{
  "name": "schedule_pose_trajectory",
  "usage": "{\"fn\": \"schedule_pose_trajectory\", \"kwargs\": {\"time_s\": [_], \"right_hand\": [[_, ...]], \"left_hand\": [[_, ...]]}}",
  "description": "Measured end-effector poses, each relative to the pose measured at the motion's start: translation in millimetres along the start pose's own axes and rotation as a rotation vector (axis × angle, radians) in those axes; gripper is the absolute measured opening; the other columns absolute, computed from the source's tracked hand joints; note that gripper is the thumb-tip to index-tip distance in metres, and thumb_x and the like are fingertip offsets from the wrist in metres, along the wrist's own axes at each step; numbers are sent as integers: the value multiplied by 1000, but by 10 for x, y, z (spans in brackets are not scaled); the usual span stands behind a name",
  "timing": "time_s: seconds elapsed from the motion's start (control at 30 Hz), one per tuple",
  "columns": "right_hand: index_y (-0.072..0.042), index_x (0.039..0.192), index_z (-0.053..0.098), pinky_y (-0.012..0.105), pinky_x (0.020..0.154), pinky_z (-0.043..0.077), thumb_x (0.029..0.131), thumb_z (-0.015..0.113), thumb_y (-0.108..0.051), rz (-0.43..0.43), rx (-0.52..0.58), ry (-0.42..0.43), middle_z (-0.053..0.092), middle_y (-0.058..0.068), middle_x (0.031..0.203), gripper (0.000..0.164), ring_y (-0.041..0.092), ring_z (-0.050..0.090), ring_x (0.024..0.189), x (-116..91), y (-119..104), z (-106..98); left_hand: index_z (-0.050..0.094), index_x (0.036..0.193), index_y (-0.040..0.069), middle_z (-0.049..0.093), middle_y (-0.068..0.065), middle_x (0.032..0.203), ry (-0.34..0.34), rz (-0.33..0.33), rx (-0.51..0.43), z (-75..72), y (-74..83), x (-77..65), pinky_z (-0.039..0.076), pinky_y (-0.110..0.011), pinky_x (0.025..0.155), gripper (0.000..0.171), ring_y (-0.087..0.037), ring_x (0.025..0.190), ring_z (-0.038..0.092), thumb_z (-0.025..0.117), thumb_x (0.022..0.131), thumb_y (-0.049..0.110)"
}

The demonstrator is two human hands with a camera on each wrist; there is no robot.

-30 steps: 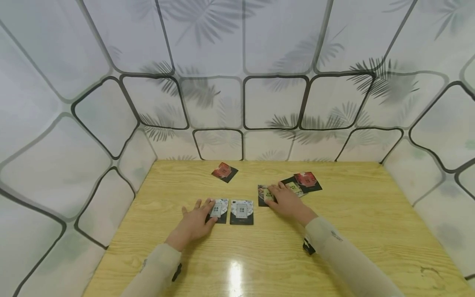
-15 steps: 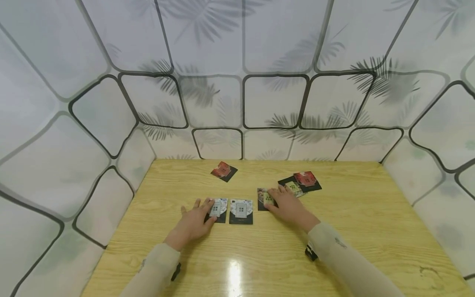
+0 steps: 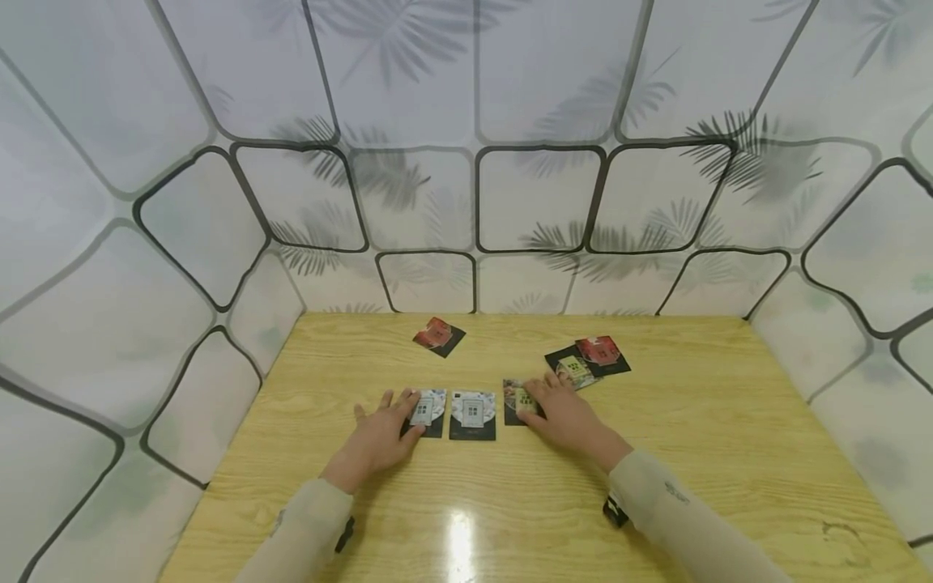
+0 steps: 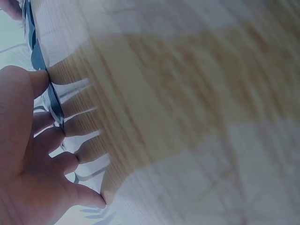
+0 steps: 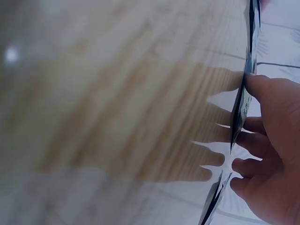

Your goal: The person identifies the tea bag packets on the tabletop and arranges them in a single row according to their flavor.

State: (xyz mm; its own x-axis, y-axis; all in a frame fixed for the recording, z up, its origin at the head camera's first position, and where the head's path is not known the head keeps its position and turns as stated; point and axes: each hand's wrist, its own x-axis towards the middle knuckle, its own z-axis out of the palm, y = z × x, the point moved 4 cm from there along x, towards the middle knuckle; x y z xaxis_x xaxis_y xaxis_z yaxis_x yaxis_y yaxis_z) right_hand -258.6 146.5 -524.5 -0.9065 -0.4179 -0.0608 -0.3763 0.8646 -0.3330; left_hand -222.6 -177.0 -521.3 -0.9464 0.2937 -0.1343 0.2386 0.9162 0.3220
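Slid nearer under the relaxed right hand [image 3: 563, 410], one yellow-labelled packet [image 3: 522, 402] sits almost level with two white packets [image 3: 472, 414], the unclenched left hand [image 3: 377, 437] spread on the leftmost; two red packets [image 3: 439, 334] and a second yellow-labelled packet [image 3: 572, 367] seem left to align, farther back on the surface [image 3: 408, 518]

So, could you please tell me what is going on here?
A person's left hand rests on a white-and-black packet, with a matching packet just beside it. The right hand touches a yellow-labelled packet to their right. Farther back, one red packet lies apart, and another red packet overlaps a second yellow-labelled packet. All lie on a wooden table.
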Motion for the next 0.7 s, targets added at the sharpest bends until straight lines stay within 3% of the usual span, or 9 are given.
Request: {"fn": "schedule_pose_trajectory", "kwargs": {"time_s": [0.17, 0.4, 0.7], "right_hand": [[-8, 156, 51, 75, 109, 42, 107, 59, -48, -19, -8, 12, 43, 30, 162, 64, 59, 28, 153, -55, -40, -8], [-5, 154, 52, 67, 122, 32, 106, 60, -47, -40, -29, 9, 50, 27, 158, 64, 50, 34, 154, -124, -103, -7], [-5, 151, 55, 69, 117, 38, 105, 63, -45, -44, -15, 22, 53, 27, 155, 62, 54, 39, 150, -221, -176, -5]], "left_hand": [[39, 164, 11, 38, -16, 169, 0, 0, -1, -10, 6, -1, 16, -92, 109, 64, -48, 158, 28, 56, 109, 40], [38, 165, 12, 36, -15, 170, -9, -14, 3, 3, 6, 5, 14, -90, 111, 65, -47, 159, 27, 55, 109, 41], [38, 164, 12, 37, -15, 170, -9, -17, 10, -1, 18, -2, 15, -91, 110, 65, -47, 159, 27, 55, 109, 41]]}}
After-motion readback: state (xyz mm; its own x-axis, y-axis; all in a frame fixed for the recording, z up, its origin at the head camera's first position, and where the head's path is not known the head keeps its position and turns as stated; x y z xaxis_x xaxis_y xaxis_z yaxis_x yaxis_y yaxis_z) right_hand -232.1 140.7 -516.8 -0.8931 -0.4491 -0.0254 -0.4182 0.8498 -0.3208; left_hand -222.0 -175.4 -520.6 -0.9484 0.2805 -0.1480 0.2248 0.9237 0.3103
